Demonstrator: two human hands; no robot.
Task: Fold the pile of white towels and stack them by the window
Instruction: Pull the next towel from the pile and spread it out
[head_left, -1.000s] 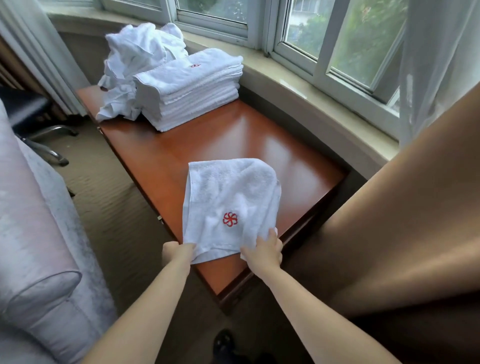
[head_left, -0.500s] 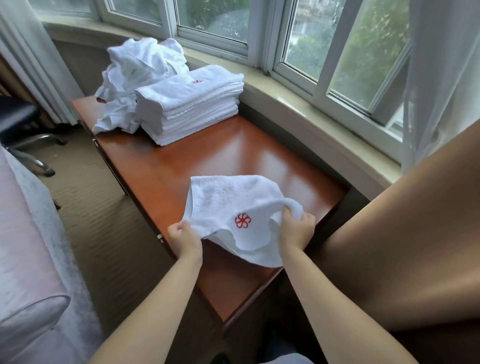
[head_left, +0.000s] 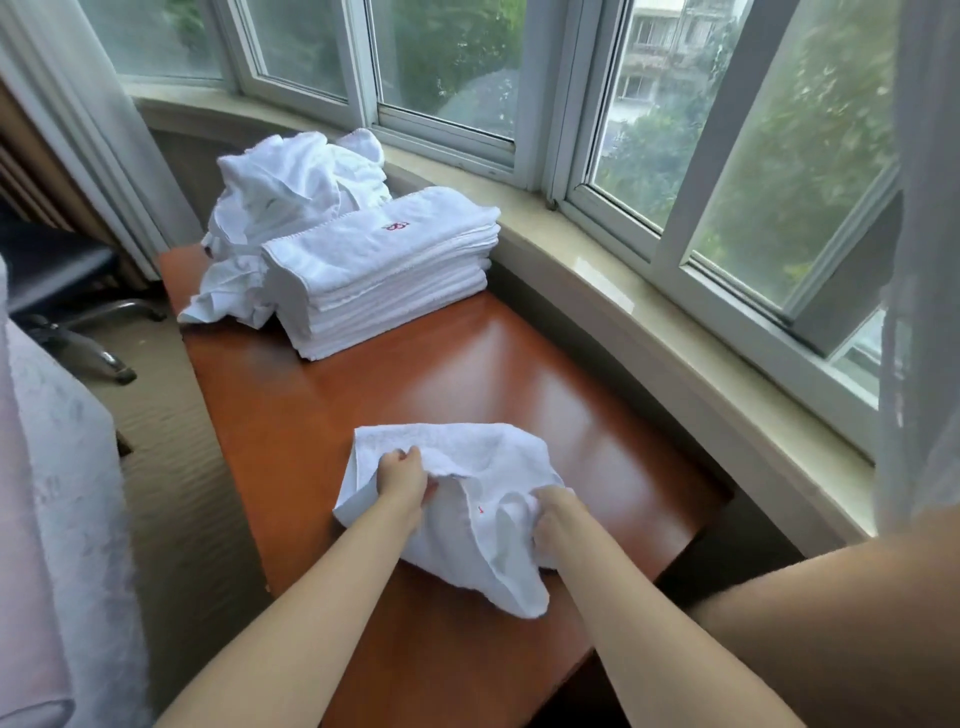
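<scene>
Head view, hands: the left hand (head_left: 402, 475) grips the upper edge of a white towel (head_left: 467, 514), fingers curled round a bunched fold; the right hand (head_left: 556, 525) is clamped on the same towel's right side, fingers buried in the cloth. The two hands sit near each other, not touching.

Head view, towel in hand: it lies half-folded and rumpled on the near end of the wooden table (head_left: 493, 374), one loose corner hanging towards the person. Only a speck of red embroidery shows in a crease.

Head view, finished stack: the stack of folded towels (head_left: 384, 280) stands at the far end of the table, just beside the window sill (head_left: 623, 296), edges fairly even and a red emblem on top. It holds a good number of layers; an exact count cannot be read.

Head view, unfolded pile: the crumpled pile (head_left: 280, 208) sits behind and to the left of the stack, touching it, still a sizeable heap.

Progress: judged from how things lie, the task looks past its middle but not near its end. A good many towels are folded and placed; the one in hand needs its fold squared and a carry to the stack; the heap remains.

Surroundings: a chair base (head_left: 88, 332) stands on the carpet at left.
</scene>
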